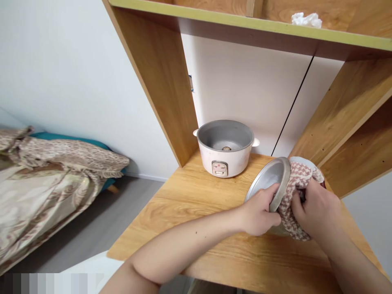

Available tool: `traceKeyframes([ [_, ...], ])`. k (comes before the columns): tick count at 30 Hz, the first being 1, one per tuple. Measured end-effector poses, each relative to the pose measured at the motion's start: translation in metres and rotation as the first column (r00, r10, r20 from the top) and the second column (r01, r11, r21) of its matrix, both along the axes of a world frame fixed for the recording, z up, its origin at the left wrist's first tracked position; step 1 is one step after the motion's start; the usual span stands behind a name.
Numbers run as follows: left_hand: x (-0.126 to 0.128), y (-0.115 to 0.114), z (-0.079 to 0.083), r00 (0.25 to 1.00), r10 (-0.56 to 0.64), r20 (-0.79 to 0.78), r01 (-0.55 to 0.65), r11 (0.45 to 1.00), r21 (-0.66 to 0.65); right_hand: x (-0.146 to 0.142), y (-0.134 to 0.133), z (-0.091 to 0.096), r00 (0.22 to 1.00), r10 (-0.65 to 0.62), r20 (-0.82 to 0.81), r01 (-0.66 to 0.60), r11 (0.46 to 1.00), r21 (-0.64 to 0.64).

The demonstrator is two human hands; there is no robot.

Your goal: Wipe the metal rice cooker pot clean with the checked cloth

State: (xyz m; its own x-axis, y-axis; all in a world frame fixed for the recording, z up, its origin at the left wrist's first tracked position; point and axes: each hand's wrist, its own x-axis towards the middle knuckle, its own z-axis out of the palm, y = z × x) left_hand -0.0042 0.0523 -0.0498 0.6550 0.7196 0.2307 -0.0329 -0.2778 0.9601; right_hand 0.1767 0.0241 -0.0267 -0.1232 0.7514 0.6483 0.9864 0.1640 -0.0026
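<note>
My left hand (261, 210) grips the rim of a silver metal inner pot (266, 177), thumb on the rim. The pot is tilted on its side above the table, its opening turned to the left. In my right hand (320, 208) is a bunched brown-and-white patterned cloth (292, 200), pressed against the pot's outer side. My right fingertips are partly hidden in the cloth. Left of the hands stands a white rice cooker body (225, 161), lidless, with a grey interior and a switch panel on its front.
The wooden table (171, 204) sits between upright wooden panels (159, 81). A shelf (214, 18) with crumpled white tissue (306, 20) crosses above. Something white (306, 162), partly hidden, is behind the cloth. A bed with patterned bedding (61, 163) is at the left.
</note>
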Motion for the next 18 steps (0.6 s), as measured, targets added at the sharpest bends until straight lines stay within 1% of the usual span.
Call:
traceKeyframes([
  [4,0.001,0.004,-0.003,0.996,-0.005,0.090,0.004,1.000,0.009,-0.011,-0.008,-0.008,0.997,0.061,0.039,-0.065,0.990,0.127],
  [7,0.000,0.005,-0.002,0.995,-0.013,0.097,0.013,1.000,0.005,-0.012,-0.008,-0.009,0.996,0.076,0.035,-0.081,0.986,0.144],
  [9,0.000,0.004,-0.001,0.997,-0.012,0.082,0.011,1.000,0.013,-0.010,-0.007,-0.007,0.997,0.071,0.011,-0.072,0.991,0.110],
  [11,-0.001,0.003,0.001,0.999,-0.011,0.046,0.011,1.000,0.018,-0.007,-0.004,-0.003,0.999,0.048,-0.022,-0.046,0.998,0.047],
  [14,-0.001,-0.001,0.004,0.999,-0.011,-0.050,0.012,1.000,0.022,0.002,0.003,0.004,0.997,-0.015,-0.074,0.012,0.999,-0.049],
  [18,-0.001,-0.005,0.005,0.987,-0.018,-0.161,0.022,0.999,0.024,0.016,0.016,0.011,0.990,-0.050,-0.131,0.031,0.990,-0.139],
])
